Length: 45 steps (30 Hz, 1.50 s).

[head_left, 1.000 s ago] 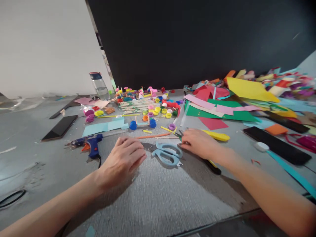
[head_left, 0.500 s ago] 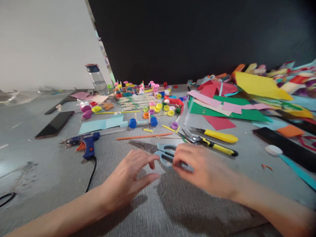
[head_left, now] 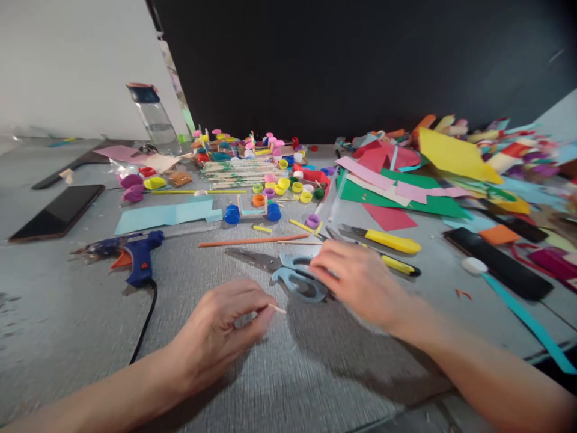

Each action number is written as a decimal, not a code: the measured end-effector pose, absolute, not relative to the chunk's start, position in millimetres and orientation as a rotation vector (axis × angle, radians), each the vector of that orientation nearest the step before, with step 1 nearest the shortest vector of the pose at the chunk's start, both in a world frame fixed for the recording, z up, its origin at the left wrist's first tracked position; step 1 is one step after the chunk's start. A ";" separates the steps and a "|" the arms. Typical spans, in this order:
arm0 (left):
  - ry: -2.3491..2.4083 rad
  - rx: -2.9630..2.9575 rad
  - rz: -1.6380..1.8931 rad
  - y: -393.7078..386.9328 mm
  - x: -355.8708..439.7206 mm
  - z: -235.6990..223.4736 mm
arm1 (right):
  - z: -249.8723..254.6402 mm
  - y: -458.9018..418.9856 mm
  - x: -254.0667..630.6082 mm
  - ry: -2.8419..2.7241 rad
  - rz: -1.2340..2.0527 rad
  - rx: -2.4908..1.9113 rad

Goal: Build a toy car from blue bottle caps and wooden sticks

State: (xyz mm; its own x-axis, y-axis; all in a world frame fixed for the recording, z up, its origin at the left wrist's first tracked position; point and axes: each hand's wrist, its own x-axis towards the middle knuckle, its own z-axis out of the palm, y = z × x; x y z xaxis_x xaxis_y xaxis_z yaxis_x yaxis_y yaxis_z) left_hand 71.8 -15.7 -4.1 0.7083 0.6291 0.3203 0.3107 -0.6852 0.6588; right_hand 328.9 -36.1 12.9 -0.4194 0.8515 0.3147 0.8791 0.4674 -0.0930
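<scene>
A short, thin pale stick (head_left: 278,309) sticks out from the pinched thumb and fingers of my left hand (head_left: 225,334), held just above the grey table. My right hand (head_left: 363,285) is over the handle end of the scissors (head_left: 270,262), with its fingers curled and close together. Its fingertips are partly hidden, so I cannot make out what is in them. The scissors lie with blue-grey handles to the right and blades to the left. Behind my right hand is a tool with black and yellow handles (head_left: 401,266), partly covered, and a yellow utility knife (head_left: 392,240).
A blue glue gun (head_left: 142,255) with a cord lies on the left, near a phone (head_left: 58,211). Blue caps joined by sticks (head_left: 252,211) stand ahead, before loose bottle caps (head_left: 283,185). Coloured paper (head_left: 406,201) lies on the right. A water bottle (head_left: 157,123) stands at the back.
My left hand has closed from parted fingers to a pinch, and the stick now shows in it. My right hand stays over the scissors' handles. The view has shifted slightly.
</scene>
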 end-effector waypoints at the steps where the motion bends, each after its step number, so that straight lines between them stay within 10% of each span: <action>1: 0.735 2.326 0.748 -14.9 71.4 -5.1 | 12.2 -31.4 337.0 -2.392 -0.268 -1.642; 45: 0.672 2.236 0.895 -19.7 70.8 0.5 | 13.9 -20.3 347.4 -2.318 -0.143 -2.074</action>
